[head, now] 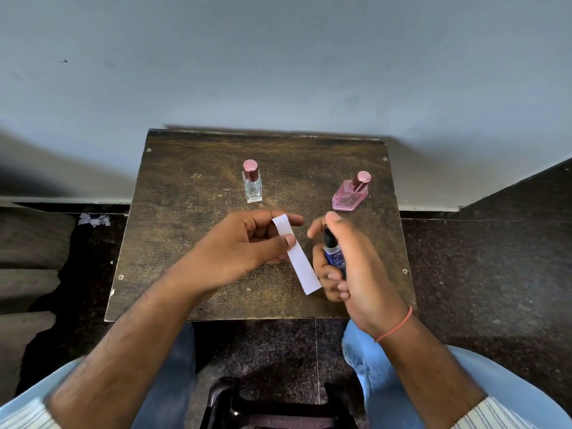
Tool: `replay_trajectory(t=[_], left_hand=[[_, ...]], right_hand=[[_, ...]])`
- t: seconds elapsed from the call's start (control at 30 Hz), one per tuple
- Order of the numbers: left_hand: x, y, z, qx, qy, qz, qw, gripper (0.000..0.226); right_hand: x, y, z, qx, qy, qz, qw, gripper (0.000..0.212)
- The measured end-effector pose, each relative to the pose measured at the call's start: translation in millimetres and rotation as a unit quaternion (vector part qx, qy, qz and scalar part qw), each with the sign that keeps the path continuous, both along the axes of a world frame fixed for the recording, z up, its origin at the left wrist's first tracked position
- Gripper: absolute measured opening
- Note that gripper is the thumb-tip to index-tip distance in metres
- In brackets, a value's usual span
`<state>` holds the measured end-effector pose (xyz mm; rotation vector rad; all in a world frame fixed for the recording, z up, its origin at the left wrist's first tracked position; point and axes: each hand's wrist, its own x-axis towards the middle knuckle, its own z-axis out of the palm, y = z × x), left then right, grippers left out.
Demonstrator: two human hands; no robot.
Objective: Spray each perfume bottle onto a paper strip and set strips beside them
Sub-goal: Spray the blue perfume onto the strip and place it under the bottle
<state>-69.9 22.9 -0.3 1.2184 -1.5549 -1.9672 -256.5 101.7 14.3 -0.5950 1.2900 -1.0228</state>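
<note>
The left hand (247, 243) is pinching a white paper strip (296, 253) between thumb and curled fingers, palm turned inward, holding it slanted above the table with its lower end hanging free. The right hand (346, 258) is gripping a small blue perfume bottle (333, 254) upright just beside the strip, fingers wrapping round its body and the index finger resting on top of its dark spray head; an orange thread band (394, 325) is circling that wrist. Both forearms are reaching forward over the near edge of the dark wooden table (192, 227). Farther back, a clear bottle (253, 185) with a pink cap is standing upright, and a pink bottle (351, 193) is standing to its right, well apart.
</note>
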Motion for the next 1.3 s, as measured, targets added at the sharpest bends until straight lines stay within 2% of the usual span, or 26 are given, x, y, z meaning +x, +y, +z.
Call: replay_trajectory(t=[0.1, 0.2, 0.37, 0.53, 0.77, 1.1, 1.3], left_hand=[[-0.1, 0.7, -2.8, -0.022, 0.000, -0.011, 1.000, 0.029], [0.7, 0.6, -1.7, -0.021, 0.000, -0.009, 1.000, 0.028], [-0.5, 1.6, 2.4, -0.024, -0.010, -0.016, 1.000, 0.027], [-1.4, 1.4, 2.9, -0.018, -0.009, -0.020, 1.000, 0.031], [-0.4, 1.0, 0.5, -0.011, -0.010, -0.021, 1.000, 0.028], [-0.6, -0.5, -0.5, -0.012, -0.021, -0.023, 0.999, 0.029], [0.8, -1.2, -1.2, -0.010, -0.018, -0.024, 0.999, 0.030]], right_hand=[[3.1, 0.1, -5.1, -0.043, 0.121, -0.005, 0.992, 0.039], [4.6, 3.1, -10.0, -0.101, 0.233, 0.006, 0.967, 0.032], [6.3, 6.8, -13.8, -0.116, 0.316, 0.005, 0.942, 0.033], [7.0, 8.4, -13.1, -0.116, 0.318, 0.015, 0.941, 0.028], [9.4, 7.0, -11.9, -0.109, 0.320, 0.027, 0.941, 0.031], [6.5, 6.4, -17.4, -0.094, 0.219, 0.027, 0.971, 0.029], [7.0, 5.4, -20.9, -0.096, 0.256, 0.014, 0.962, 0.032]])
